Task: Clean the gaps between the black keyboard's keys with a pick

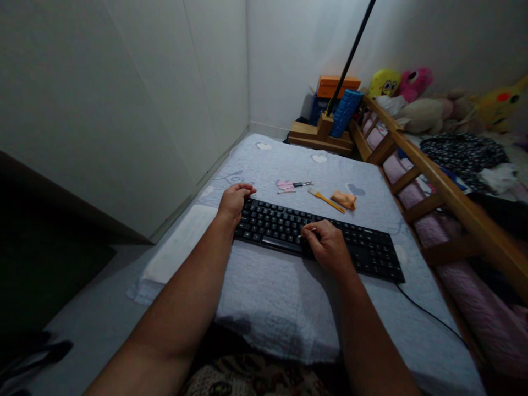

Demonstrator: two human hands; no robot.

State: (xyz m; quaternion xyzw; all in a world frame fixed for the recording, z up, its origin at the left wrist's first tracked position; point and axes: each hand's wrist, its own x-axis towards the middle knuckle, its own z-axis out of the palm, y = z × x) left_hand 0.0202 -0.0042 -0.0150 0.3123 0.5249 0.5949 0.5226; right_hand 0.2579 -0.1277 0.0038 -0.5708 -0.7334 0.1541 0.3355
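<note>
A black keyboard (280, 221) lies at a slant on the pale blue patterned cloth (264, 297). My left hand (234, 202) is closed at its upper left corner, with the fingers curled by the edge. Over the keys right of the space bar, my right hand (328, 245) pinches a thin white stick, apparently a cotton swab (301, 236); one end points at the keys. Beyond the keyboard lie a thin swab-like stick (286, 192), a small tool with a dark grip and metal prongs (303, 184), a yellow-handled brush (328, 201) and a crumpled orange cloth (344, 200).
A folded white cloth (177, 242) lies left of the keyboard. The keyboard's cable (433, 316) runs off to the lower right. A wooden bed rail (449, 187) borders the right side, and a pale cabinet (124, 110) stands left. Boxes (336, 87) and a blue foam roller (345, 113) stand behind.
</note>
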